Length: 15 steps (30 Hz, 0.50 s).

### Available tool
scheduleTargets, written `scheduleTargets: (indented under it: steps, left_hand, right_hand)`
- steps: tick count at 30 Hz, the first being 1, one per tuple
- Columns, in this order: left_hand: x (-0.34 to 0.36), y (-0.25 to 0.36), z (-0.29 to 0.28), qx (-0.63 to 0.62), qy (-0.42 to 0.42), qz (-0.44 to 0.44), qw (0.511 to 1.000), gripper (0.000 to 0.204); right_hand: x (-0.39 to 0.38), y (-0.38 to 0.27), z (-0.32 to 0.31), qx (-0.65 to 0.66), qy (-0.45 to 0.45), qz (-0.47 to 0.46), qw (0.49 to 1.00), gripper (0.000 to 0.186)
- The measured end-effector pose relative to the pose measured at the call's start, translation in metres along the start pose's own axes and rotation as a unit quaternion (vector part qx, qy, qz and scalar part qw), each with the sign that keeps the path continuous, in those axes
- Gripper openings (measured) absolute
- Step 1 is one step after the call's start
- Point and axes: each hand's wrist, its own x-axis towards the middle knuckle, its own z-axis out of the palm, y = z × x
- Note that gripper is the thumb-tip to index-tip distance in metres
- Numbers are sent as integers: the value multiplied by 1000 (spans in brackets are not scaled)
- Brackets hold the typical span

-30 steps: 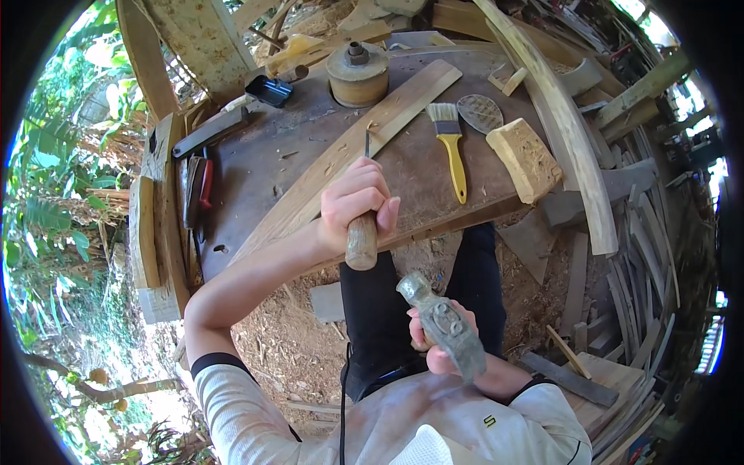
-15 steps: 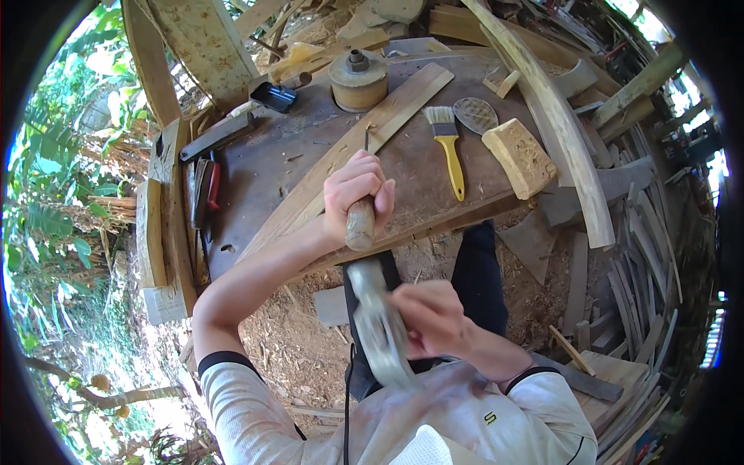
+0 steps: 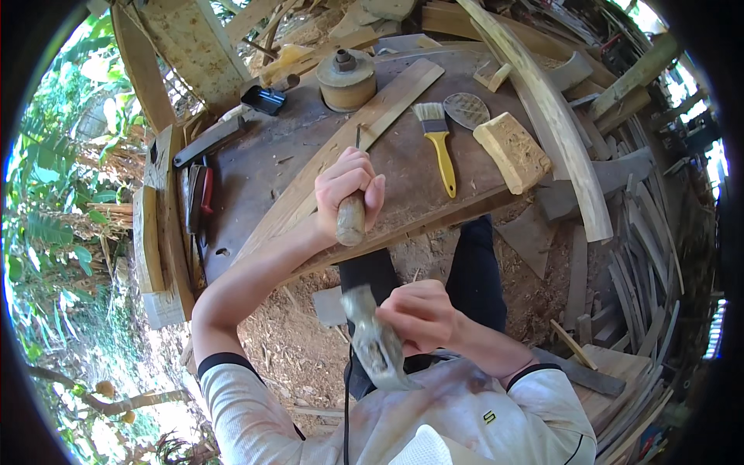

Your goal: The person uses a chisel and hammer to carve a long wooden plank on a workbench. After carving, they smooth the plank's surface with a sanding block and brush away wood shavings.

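Observation:
My left hand (image 3: 349, 186) is wrapped round a chisel (image 3: 351, 225), its round wooden butt toward me and its thin metal blade pointing away. The blade tip meets a long wooden board (image 3: 325, 167) that lies slantwise over the workbench (image 3: 267, 159). In my closed right hand (image 3: 422, 314) is a hammer (image 3: 376, 341), held below the bench edge in front of my chest. Its striking face points toward the chisel's butt, with a gap between them. My fingers hide most of the hammer's handle.
A yellow-handled paintbrush (image 3: 440, 151), an oval patterned piece (image 3: 466, 111) and a wood block (image 3: 513, 153) lie right of the board. Behind stands a round wooden piece with a metal nut (image 3: 346, 80). A red-handled tool (image 3: 207, 190) lies left. Wood strips (image 3: 635, 271) pile up at right.
The hammer has drawn back from the chisel's butt toward my chest, and its motion blur has lessened. My left hand keeps its grip on the chisel. The whole view has shifted slightly.

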Motion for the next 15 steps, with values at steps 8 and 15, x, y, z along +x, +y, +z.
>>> scheduleTargets:
  steps: [8, 15]
  left_hand:
    - [-1, -1, 3, 0, -13, 10, 1000, 28]
    - [0, -2, 5, 6, -21, 2, 1000, 29]
  right_hand:
    - [1, 2, 0, 35, -6, -7, 999, 60]
    - [-5, 7, 2, -15, 2, -3, 1000, 59]
